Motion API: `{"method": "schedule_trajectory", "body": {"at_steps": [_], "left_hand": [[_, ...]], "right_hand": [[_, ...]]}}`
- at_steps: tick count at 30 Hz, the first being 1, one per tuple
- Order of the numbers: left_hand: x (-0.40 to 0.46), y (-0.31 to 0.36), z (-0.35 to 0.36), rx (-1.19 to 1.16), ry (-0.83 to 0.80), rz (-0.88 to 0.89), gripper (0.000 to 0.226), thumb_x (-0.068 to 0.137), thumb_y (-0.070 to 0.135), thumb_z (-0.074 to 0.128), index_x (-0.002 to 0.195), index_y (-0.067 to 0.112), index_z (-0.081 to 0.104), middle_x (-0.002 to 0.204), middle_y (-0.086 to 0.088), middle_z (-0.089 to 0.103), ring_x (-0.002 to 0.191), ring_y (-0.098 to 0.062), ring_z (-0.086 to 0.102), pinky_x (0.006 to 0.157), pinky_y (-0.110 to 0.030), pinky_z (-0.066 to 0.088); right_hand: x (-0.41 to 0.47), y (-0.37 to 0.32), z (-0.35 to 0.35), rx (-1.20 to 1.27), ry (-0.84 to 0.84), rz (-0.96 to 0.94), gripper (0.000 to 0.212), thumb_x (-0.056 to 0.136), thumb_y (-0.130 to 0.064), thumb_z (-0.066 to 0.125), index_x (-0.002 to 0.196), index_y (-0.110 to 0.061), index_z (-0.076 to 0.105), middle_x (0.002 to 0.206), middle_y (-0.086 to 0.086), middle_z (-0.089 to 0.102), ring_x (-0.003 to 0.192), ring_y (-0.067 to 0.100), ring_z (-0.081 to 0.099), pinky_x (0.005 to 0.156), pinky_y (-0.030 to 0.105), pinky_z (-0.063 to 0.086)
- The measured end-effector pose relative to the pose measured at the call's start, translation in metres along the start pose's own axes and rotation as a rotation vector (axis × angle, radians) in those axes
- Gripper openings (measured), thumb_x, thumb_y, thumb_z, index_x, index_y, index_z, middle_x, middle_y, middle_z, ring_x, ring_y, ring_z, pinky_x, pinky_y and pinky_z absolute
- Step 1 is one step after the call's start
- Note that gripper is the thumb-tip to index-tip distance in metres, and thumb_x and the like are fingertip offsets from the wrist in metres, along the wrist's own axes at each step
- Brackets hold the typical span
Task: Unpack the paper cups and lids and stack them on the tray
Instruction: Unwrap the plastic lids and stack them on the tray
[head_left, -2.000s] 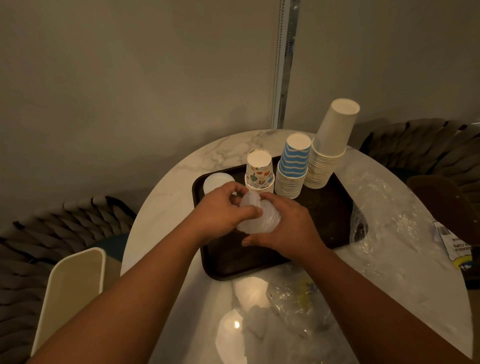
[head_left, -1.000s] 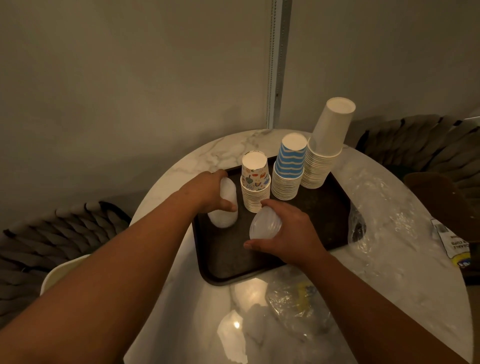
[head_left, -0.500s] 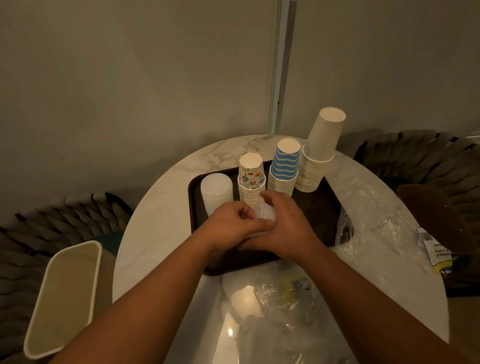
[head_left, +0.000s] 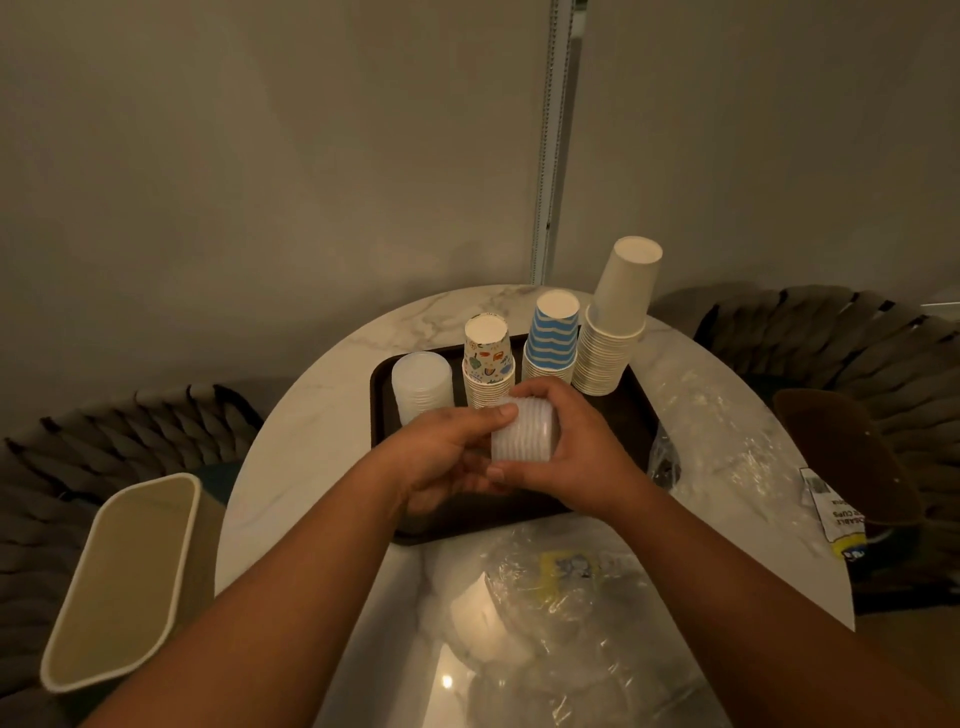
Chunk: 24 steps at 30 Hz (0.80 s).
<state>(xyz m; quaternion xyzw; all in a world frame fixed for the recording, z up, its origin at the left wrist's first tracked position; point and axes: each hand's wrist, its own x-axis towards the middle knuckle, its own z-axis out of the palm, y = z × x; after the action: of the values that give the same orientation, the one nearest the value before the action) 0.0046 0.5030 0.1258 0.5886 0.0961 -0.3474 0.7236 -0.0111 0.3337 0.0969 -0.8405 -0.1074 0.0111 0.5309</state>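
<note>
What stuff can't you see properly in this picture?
Head view only:
- Clear plastic lid bundle: left hand and right hand cover its ends; count unclear.
- Dark brown tray: near edge hidden by forearms.
- White printed label: text too small.
- Crumpled clear wrapping: contents blurred.

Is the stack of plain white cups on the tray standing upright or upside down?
Upside down. The plain white cups show a closed flat base on top, with the wider rims below, resting on the tray.
</note>
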Motion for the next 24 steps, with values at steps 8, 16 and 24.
{"method": "schedule_trajectory", "body": {"at_steps": [8, 16, 24], "left_hand": [[0.006, 0.004, -0.015, -0.020, -0.020, -0.009, 0.047, 0.078, 0.029, 0.068, 0.120, 0.009, 0.061, 0.111, -0.020, 0.069, 0.097, -0.030, 0.069, 0.075, -0.039, 0.060], [0.010, 0.013, -0.030, -0.010, 0.027, -0.021, 0.027, 0.094, 0.025, 0.057, 0.119, 0.015, 0.061, 0.100, -0.012, 0.072, 0.094, -0.027, 0.068, 0.077, -0.041, 0.059], [0.026, 0.073, -0.070, 0.996, 0.435, 0.253, 0.037, 0.075, 0.032, 0.080, 0.101, 0.015, 0.059, 0.102, -0.004, 0.061, 0.088, -0.021, 0.060, 0.075, -0.039, 0.055]], "right_hand": [[0.002, 0.007, 0.011, 0.183, 0.046, 0.044, 0.072, 0.049, -0.053, 0.085, 0.111, -0.039, 0.052, 0.112, -0.011, 0.057, 0.105, 0.013, 0.058, 0.086, 0.046, 0.055], [0.014, 0.011, 0.026, 0.344, 0.116, 0.043, 0.071, 0.048, -0.041, 0.087, 0.109, -0.033, 0.054, 0.113, -0.004, 0.058, 0.109, 0.020, 0.058, 0.084, 0.038, 0.057], [0.027, 0.030, 0.039, 0.348, 0.215, 0.145, 0.067, 0.056, -0.029, 0.092, 0.109, -0.035, 0.052, 0.115, -0.007, 0.057, 0.111, 0.017, 0.055, 0.082, 0.031, 0.056]]}}
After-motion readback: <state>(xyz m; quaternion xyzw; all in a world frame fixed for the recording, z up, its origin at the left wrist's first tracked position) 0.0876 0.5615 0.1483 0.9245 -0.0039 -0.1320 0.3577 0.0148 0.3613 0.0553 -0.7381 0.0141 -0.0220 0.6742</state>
